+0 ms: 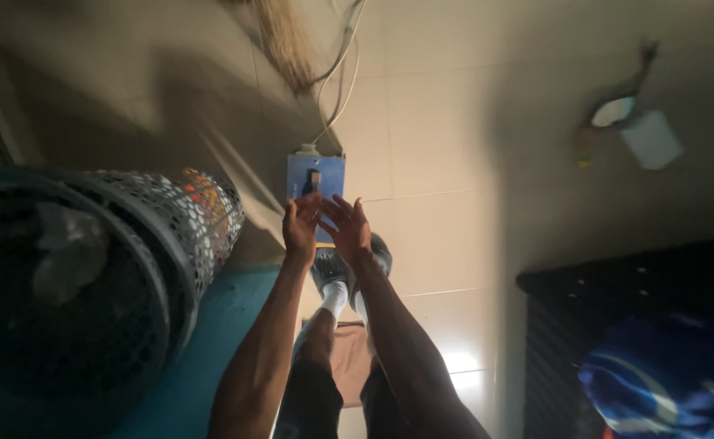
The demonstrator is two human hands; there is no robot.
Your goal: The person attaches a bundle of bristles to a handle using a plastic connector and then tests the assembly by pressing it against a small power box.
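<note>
— Fingers on both hands are spread and loose, gripping nothing, as far as I can see from here. My left hand (301,221) and right hand (347,226) hover side by side, nearly touching, over the blue power strip (316,184) on the tiled floor (454,138).

— Which step are you at?

— The reach, I judge. Next calls for lowering onto the dark plug (314,180) seated in the strip.

— Materials?

— Flat, hard plastic rectangle, with a smooth white cable (339,81) running away. A perforated dark basket (154,236), round-walled, stands to my left on a teal mat (219,341).
</note>
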